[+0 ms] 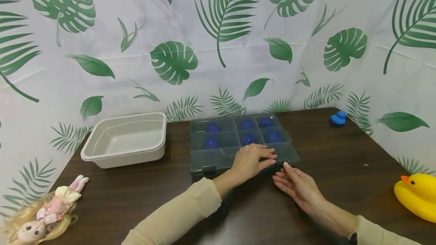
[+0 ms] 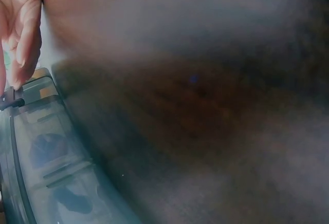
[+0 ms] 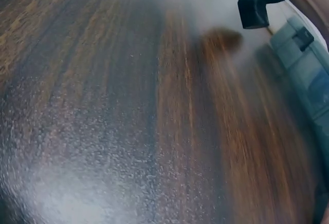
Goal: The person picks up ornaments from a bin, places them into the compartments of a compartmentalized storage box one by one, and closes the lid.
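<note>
A translucent grey-green compartment box [image 1: 212,158] lies lid down on the table, with several rounded blue objects [image 1: 211,143] showing through it. Their exact shape is blurred by the lid. My left hand [image 1: 250,158] rests at the front edge of the lid, its fingers loosely bent and pointing right. At the front right latch, the thumb of my right hand [image 1: 299,188] touches the box, while the other fingers extend below the edge, palm partly up. That thumb and the latch [image 2: 14,99] also appear in the left wrist view. Along the right wrist view's right side runs the box's edge.
An off-white plastic tub [image 1: 129,158] stands left of the box. A doll [image 1: 54,211] with blond hair lies at the left front. On the right are a small blue duck [image 1: 338,118] near the back and a large yellow duck [image 1: 417,197]. A leaf-print cloth [image 1: 238,75] hangs behind.
</note>
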`<state>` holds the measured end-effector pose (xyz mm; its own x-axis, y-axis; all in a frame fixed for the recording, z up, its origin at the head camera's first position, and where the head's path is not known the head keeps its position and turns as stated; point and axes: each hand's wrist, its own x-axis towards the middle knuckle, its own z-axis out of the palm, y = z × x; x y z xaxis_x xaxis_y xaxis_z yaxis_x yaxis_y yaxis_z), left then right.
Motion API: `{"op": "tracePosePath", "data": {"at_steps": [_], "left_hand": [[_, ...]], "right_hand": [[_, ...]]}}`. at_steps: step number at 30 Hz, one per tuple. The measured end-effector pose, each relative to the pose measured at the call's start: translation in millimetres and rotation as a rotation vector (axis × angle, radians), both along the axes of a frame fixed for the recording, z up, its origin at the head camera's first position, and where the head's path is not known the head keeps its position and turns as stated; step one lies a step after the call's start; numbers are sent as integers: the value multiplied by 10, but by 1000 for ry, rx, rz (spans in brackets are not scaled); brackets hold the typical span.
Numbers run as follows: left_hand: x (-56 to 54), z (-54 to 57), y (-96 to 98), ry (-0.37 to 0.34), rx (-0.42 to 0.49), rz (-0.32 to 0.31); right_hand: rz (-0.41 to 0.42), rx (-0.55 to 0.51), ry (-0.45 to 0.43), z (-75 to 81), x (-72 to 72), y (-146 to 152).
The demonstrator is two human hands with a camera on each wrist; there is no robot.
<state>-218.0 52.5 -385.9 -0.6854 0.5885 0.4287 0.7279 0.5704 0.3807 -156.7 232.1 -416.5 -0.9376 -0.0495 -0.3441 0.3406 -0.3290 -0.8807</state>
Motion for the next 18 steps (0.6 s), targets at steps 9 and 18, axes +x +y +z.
{"op": "tracePosePath", "data": {"at_steps": [9,18], "left_hand": [[-50,26,1,14,4,-10],[-82,14,-392,-150,34,-6]], "right_hand": [[37,-4,-5,24,-93,38],[78,118,111,45,18,91]]}}
